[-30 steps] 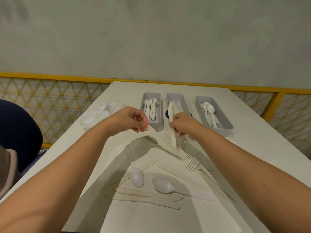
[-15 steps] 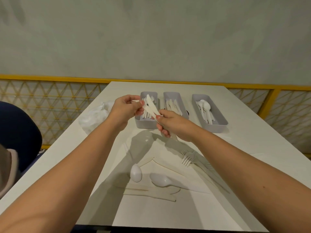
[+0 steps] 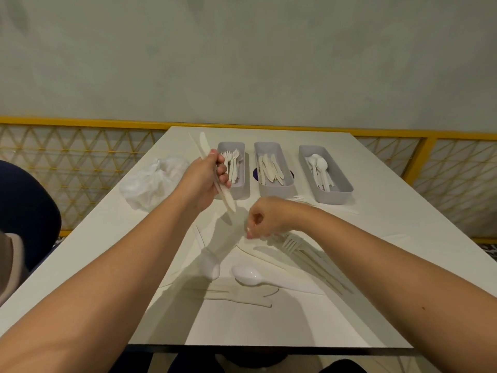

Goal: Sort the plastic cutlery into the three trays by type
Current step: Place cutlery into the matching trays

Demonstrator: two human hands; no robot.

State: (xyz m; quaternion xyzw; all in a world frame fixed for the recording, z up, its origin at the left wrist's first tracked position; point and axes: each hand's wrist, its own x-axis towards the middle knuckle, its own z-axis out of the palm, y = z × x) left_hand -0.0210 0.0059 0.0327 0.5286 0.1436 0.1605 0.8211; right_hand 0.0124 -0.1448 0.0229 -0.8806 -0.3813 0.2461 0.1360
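Above the table (image 3: 376, 211), head view | left hand (image 3: 207, 181) grips knives (image 3: 203, 145) mid-shaft, blades slanting up-left, beside the fork tray (image 3: 231, 144) — knife tray (image 3: 269, 144) next right | right hand (image 3: 269, 216) nearer the loose cutlery (image 3: 291, 242), fingers curled — hold unclear.

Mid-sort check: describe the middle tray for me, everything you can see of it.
The middle tray is a long, grey, open-topped box, plastic by its look, lying lengthwise on the white table between the fork tray and spoon tray, apart from both. Cream knives lie piled inside. A dark round mark shows beneath it. Nothing else touches it.
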